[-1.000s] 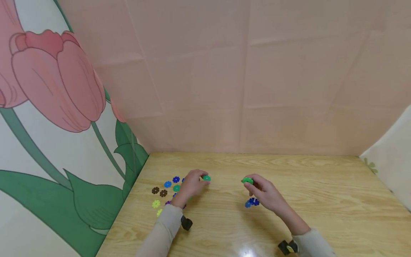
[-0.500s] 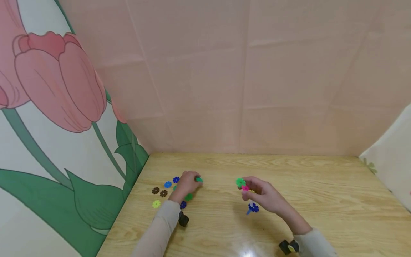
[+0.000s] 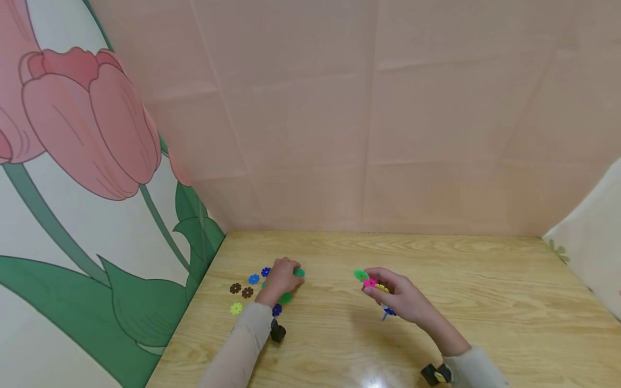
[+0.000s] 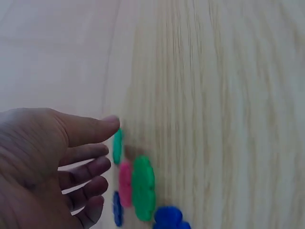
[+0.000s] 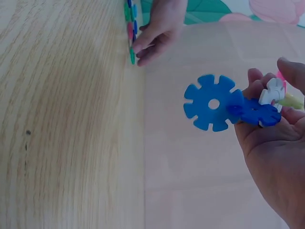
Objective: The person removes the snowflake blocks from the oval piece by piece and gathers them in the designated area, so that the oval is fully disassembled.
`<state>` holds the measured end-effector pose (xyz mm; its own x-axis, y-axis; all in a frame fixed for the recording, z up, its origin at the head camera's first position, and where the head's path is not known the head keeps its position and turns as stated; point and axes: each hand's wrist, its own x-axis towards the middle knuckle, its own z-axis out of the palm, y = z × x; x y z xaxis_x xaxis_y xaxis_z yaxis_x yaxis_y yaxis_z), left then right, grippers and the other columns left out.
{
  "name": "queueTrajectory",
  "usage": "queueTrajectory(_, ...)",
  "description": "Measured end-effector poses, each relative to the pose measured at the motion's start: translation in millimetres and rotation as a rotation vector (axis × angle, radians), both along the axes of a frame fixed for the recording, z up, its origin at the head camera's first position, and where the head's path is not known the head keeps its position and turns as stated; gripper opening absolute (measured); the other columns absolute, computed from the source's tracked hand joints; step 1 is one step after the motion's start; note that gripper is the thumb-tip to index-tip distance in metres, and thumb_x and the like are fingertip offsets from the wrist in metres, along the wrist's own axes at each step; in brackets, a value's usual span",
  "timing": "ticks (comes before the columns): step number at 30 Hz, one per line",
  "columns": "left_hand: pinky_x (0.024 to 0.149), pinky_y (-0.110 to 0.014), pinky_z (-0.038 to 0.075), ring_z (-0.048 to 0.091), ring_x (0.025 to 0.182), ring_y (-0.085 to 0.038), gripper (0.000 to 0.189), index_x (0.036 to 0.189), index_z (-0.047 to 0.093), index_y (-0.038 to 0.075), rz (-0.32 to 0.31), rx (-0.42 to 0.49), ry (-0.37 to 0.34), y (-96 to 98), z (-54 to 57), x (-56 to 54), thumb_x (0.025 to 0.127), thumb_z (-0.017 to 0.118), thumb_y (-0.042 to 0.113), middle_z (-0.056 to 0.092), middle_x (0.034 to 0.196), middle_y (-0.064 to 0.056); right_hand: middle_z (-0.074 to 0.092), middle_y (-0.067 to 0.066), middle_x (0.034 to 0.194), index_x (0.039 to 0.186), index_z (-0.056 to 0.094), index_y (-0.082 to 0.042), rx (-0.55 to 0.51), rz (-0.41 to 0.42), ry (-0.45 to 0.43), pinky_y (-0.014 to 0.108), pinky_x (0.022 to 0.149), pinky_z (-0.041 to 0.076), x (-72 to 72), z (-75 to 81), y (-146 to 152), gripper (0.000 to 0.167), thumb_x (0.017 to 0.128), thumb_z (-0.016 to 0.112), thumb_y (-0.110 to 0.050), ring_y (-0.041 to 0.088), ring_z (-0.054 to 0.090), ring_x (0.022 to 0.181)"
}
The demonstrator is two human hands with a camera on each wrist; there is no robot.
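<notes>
My right hand (image 3: 406, 295) pinches a chain of linked notched plastic snowflake discs above the table. A green disc (image 3: 360, 275) and a pink disc (image 3: 370, 282) stick out at its left end. Yellow, white, dark blue and light blue discs follow; the light blue disc (image 5: 208, 102) hangs at the other end in the right wrist view. My left hand (image 3: 282, 278) is low over the table at the left, fingers loosely bent. Its thumb tip is right at a loose teal-green disc (image 4: 117, 146), which lies beyond the fingertips in the left wrist view.
Loose discs lie around my left forearm: brown discs (image 3: 241, 290), a yellow-green disc (image 3: 236, 308), a light blue disc (image 3: 254, 278) and several others, some hidden under the arm. A pink cloth (image 3: 301, 134) hangs behind the wooden table (image 3: 485, 296).
My left hand has moved left and down, and the teal-green disc in it has gone from upright to flatter. My right hand has turned the chain, bringing its pink and yellow discs into view.
</notes>
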<state>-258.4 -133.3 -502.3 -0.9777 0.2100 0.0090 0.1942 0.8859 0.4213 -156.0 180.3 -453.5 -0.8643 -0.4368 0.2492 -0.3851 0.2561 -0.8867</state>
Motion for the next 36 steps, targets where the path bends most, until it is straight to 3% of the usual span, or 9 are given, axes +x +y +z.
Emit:
queueTrajectory(5, 0.098, -0.05, 0.049, 0.054, 0.121, -0.035, 0.04, 0.133, 0.065, 0.006, -0.103, 0.101, 0.023, 14.0, 11.0, 16.0, 0.097, 0.07, 0.023, 0.06, 0.131, -0.014, 0.068, 0.017, 0.107, 0.127, 0.058, -0.004, -0.021, -0.002, -0.027, 0.027, 0.057, 0.051, 0.7, -2.2, -1.5, 0.029, 0.102, 0.063, -0.018, 0.011, 0.059, 0.074)
queueTrajectory(12, 0.089, -0.035, 0.053, 0.062, 0.11, -0.018, 0.032, 0.134, 0.065, 0.018, -0.287, 0.3, 0.067, 38.4, 42.0, 48.6, 0.103, 0.062, 0.027, 0.064, 0.127, 0.0, 0.068, 0.017, 0.112, 0.127, 0.064, -0.005, -0.039, 0.008, 0.029, 0.03, 0.063, 0.056, 0.3, -3.4, -3.0, 0.027, 0.101, 0.064, -0.013, 0.013, 0.065, 0.084)
queueTrajectory(16, 0.092, -0.035, 0.053, 0.063, 0.11, -0.015, 0.032, 0.133, 0.064, 0.018, -0.408, 0.369, 0.113, 47.0, 59.0, 68.4, 0.104, 0.06, 0.03, 0.065, 0.127, 0.001, 0.065, 0.017, 0.112, 0.129, 0.066, -0.007, -0.058, 0.017, 0.082, 0.03, 0.063, 0.056, 1.0, -3.3, -3.7, 0.029, 0.1, 0.064, -0.009, 0.013, 0.063, 0.085)
queueTrajectory(19, 0.093, -0.037, 0.054, 0.063, 0.109, -0.012, 0.033, 0.133, 0.064, 0.017, -0.477, 0.402, 0.122, 52.8, 68.2, 79.5, 0.104, 0.059, 0.032, 0.065, 0.128, 0.001, 0.065, 0.014, 0.115, 0.131, 0.064, -0.008, -0.052, 0.014, 0.074, 0.03, 0.065, 0.056, 2.1, -2.6, -3.4, 0.03, 0.102, 0.062, -0.01, 0.012, 0.062, 0.086)
queueTrajectory(25, 0.091, -0.033, 0.055, 0.063, 0.106, -0.006, 0.032, 0.132, 0.063, 0.016, -0.505, 0.411, 0.136, 64.9, 76.8, 90.7, 0.103, 0.06, 0.03, 0.066, 0.122, 0.001, 0.067, 0.01, 0.122, 0.132, 0.058, -0.007, -0.055, 0.025, 0.08, 0.03, 0.082, 0.057, 3.0, -1.8, -2.5, 0.03, 0.103, 0.059, -0.009, 0.011, 0.065, 0.104)
queueTrajectory(32, 0.084, -0.021, 0.052, 0.061, 0.097, -0.002, 0.023, 0.119, 0.064, 0.016, -0.503, 0.444, 0.169, 73.7, 78.9, 92.8, 0.103, 0.061, 0.032, 0.067, 0.11, 0.005, 0.069, 0.009, 0.1, 0.124, 0.053, -0.002, -0.082, 0.119, 0.13, 0.027, 0.066, 0.053, 2.9, -2.5, -3.2, 0.024, 0.101, 0.058, 0.001, 0.01, 0.064, 0.087)
queueTrajectory(36, 0.082, -0.023, 0.054, 0.058, 0.089, 0.001, 0.014, 0.106, 0.064, 0.017, -0.5, 0.458, 0.171, 75.4, 77.5, 93.0, 0.101, 0.064, 0.031, 0.064, 0.098, 0.009, 0.068, 0.008, 0.107, 0.121, 0.058, -0.004, -0.092, 0.144, 0.128, 0.027, 0.074, 0.056, 3.6, -1.7, -5.4, 0.022, 0.1, 0.058, 0.001, 0.011, 0.064, 0.096)
